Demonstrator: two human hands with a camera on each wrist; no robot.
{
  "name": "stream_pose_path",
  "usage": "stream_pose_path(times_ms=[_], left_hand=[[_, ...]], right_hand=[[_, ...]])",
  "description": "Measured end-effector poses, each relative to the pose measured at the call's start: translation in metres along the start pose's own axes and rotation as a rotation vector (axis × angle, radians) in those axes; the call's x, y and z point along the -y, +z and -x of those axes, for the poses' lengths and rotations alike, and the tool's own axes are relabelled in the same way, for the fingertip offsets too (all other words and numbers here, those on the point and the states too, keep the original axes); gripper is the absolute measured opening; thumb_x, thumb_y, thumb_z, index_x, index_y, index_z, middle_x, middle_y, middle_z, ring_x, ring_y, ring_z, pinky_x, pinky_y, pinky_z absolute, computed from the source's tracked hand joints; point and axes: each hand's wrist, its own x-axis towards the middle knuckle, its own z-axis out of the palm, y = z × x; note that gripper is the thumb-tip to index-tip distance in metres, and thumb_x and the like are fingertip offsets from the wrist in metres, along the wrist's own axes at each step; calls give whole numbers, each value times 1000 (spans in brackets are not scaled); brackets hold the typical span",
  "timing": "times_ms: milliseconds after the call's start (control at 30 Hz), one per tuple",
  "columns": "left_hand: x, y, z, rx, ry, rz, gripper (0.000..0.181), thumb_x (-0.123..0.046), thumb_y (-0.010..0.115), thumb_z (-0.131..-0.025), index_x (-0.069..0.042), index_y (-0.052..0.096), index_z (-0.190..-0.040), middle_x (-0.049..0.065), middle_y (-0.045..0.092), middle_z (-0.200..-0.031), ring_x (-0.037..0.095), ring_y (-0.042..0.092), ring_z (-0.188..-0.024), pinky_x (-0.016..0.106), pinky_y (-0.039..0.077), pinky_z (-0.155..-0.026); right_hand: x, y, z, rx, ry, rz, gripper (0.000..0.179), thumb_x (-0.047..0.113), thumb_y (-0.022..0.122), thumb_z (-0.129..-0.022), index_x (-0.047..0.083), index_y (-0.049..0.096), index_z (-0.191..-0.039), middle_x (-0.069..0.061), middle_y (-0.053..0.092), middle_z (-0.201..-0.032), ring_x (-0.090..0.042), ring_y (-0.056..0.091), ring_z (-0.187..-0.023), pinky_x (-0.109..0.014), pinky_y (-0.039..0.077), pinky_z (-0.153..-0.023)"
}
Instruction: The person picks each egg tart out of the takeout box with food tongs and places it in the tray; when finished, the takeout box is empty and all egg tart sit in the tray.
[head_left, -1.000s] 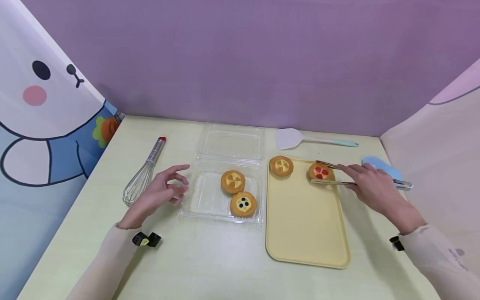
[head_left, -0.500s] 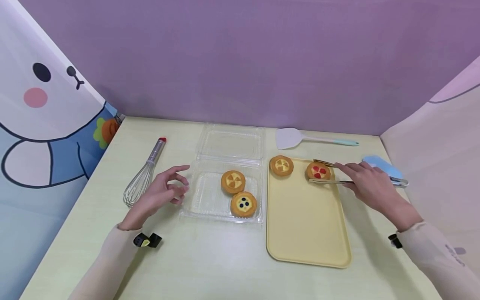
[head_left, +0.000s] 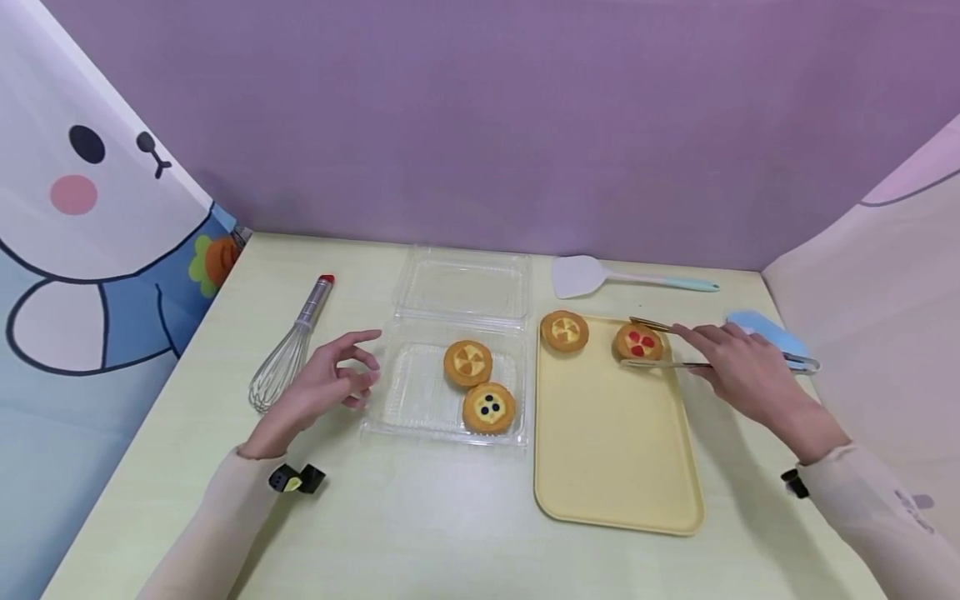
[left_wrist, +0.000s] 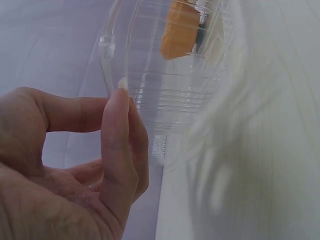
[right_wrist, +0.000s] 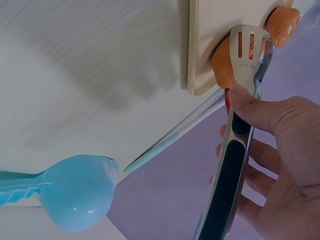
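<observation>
My right hand [head_left: 750,367] grips metal food tongs [right_wrist: 232,165] with dark handle panels. The tongs' ends stand on either side of a toy tart with red pieces [head_left: 639,343], at the far right corner of the yellow tray [head_left: 615,450]. Another tart, topped with brown wedges [head_left: 565,332], sits at the tray's far left corner. My left hand [head_left: 330,379] hovers by the left edge of a clear plastic clamshell box [head_left: 408,392], fingers loosely bent; whether they touch the rim I cannot tell. Inside lie a wedge-topped tart [head_left: 468,363] and a tart with dark berries [head_left: 489,407].
A whisk [head_left: 288,358] lies left of my left hand. Behind the tray is a white spatula [head_left: 577,277] with a mint handle. A light-blue utensil [right_wrist: 80,190] lies beyond my right hand. The box's lid [head_left: 463,285] is folded back toward the purple backdrop [head_left: 480,125].
The tongs and the red-topped tart have shifted only very slightly. My left hand, the box and the other tarts look the same.
</observation>
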Motion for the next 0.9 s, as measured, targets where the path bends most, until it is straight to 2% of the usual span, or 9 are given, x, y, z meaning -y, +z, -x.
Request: stream_pose_path(times_ms=[233,567,733,900], left_hand=[[0,0,0,-1,-2,-9,70,1,61,-97,-10,35,-161,21,56,-120,17,67,-75,31,63,-64],[0,2,-1,5,-9,4,71,2,60,-97,-11,35,-162,19,56,-120,15,66,-75,30,62,-64],[0,2,-1,1,-8,5,70,2,60,-97,-11,35,-161,20,56,-120,16,66,-75,29,62,-63],[0,1,-1,3,-1,6,71,2,60,-97,-10,35,-162,20,56,-120,16,66,-76,30,62,-64]], right_hand=[[0,1,1,10,10,-15,68,15,87,-79,9,61,-141,-18,74,-120,-43,66,-100,-57,56,-65],[5,-5,2,-10,17,-18,72,15,88,-78,11,60,-144,-16,74,-123,-40,66,-101,-57,57,-70],[13,-12,-4,-38,-5,-25,75,15,89,-77,11,59,-145,-16,73,-125,-40,67,-105,-58,57,-73],[27,-21,-15,-35,0,-33,72,15,88,-80,13,59,-146,-14,72,-129,-39,67,-114,-59,57,-80]])
